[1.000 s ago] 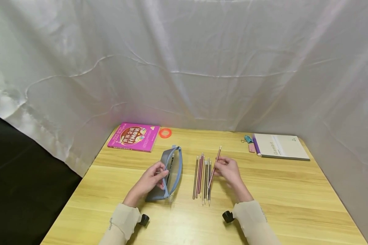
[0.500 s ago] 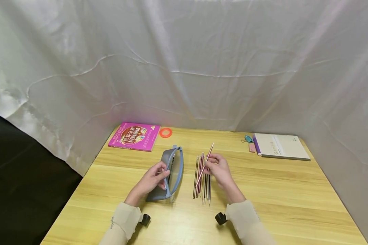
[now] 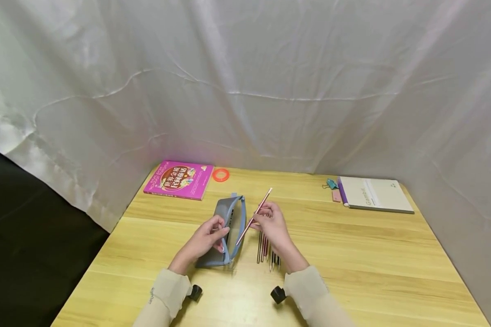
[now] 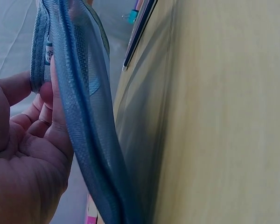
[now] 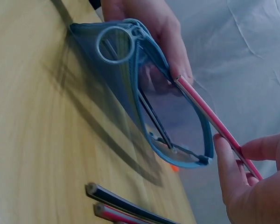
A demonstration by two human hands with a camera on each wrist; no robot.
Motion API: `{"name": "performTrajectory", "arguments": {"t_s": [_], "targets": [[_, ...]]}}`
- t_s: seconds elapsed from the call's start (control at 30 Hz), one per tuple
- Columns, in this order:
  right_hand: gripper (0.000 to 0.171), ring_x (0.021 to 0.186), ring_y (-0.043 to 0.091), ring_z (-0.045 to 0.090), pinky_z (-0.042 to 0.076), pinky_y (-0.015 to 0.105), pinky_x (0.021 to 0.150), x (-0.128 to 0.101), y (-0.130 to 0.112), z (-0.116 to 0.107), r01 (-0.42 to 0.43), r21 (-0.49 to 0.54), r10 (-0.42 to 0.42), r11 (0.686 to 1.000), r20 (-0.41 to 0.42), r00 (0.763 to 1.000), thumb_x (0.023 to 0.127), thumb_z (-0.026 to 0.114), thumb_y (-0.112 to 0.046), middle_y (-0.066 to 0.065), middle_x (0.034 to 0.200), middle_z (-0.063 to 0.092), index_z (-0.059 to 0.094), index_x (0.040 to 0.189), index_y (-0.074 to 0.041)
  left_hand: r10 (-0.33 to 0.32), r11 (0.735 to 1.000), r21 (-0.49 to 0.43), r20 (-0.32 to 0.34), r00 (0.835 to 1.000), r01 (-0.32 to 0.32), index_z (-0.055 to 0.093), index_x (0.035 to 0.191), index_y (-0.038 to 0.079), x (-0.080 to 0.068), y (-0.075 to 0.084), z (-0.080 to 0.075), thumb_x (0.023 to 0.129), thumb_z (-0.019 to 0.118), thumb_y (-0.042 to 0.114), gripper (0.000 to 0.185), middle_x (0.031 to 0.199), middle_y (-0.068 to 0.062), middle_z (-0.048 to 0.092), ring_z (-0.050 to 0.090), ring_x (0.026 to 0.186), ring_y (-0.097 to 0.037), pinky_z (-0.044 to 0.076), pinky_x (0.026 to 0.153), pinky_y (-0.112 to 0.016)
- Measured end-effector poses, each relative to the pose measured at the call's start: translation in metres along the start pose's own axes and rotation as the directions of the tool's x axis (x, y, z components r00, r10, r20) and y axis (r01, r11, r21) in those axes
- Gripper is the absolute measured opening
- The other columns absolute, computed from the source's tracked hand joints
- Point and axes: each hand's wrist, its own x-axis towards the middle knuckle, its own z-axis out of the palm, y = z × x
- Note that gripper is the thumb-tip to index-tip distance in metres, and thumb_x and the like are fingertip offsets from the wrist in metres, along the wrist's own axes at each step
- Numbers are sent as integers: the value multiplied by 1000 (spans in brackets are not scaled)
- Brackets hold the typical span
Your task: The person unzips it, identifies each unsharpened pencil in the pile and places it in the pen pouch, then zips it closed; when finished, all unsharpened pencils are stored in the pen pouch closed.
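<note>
The right hand pinches one pink pencil near its middle, fingers clamped on the shaft, its lower tip slanting down toward the mouth of the blue pouch just to the left of the grip. In the right wrist view the pencil lies across the pouch's open zip edge, the tip at the rim and not yet inside. The left hand pinches the pouch's near edge, thumb on one side and fingers on the other, holding the mouth apart; the left wrist view shows the mesh wall lifted off the desk by that grip.

The step in hand looks like loading a pencil into the pouch. The next move would call for lowering the tip past the zip and sliding the shaft lengthwise along the pouch before the fingers let go, while the left hand keeps the opening wide.

Below and to the right of the right hand, the remaining pencils lie side by side on the desk. Farther off sit a pink book, an orange tape ring and a notebook.

A second ago the pencil hung over the row of pencils; half a second ago it was passing their left edge. Now it has crossed to the pouch, and the right forearm has swung left with it. The left hand has kept its hold.
</note>
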Motion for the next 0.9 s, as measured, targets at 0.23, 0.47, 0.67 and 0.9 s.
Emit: {"name": "performTrajectory", "arguments": {"t_s": [0.23,0.47,0.67,0.9], "targets": [[37,81,16,67,66,31,81,-4,6,9,6,-28,-6,1000,25,1000,96,60,12,12,105,53,42,128,8,-4,1000,-7,0,1000,4,48,106,-1,1,2,2,107,58,16,20,86,-3,51,63,59,-18,63,55,-35],[38,79,15,68,66,30,79,-8,15,14,-2,-41,4,999,65,998,96,61,12,11,104,55,42,129,10,-1,1000,-20,5,1000,1,48,107,-1,4,1,6,107,59,18,22,86,-2,51,65,59,-18,63,56,-33],[41,78,15,70,66,31,79,-12,21,19,-25,-75,34,997,117,993,95,63,11,11,103,55,43,131,10,-5,1000,-27,-1,1000,5,48,107,0,5,1,8,107,59,17,20,87,-3,51,65,60,-17,63,56,-32],[40,77,14,69,66,33,79,-14,22,23,-45,-81,57,996,150,987,93,67,9,11,102,56,46,128,7,10,1000,-26,0,1000,-10,47,106,-2,7,2,10,107,59,16,22,86,-3,53,63,60,-15,62,55,-30]]}}
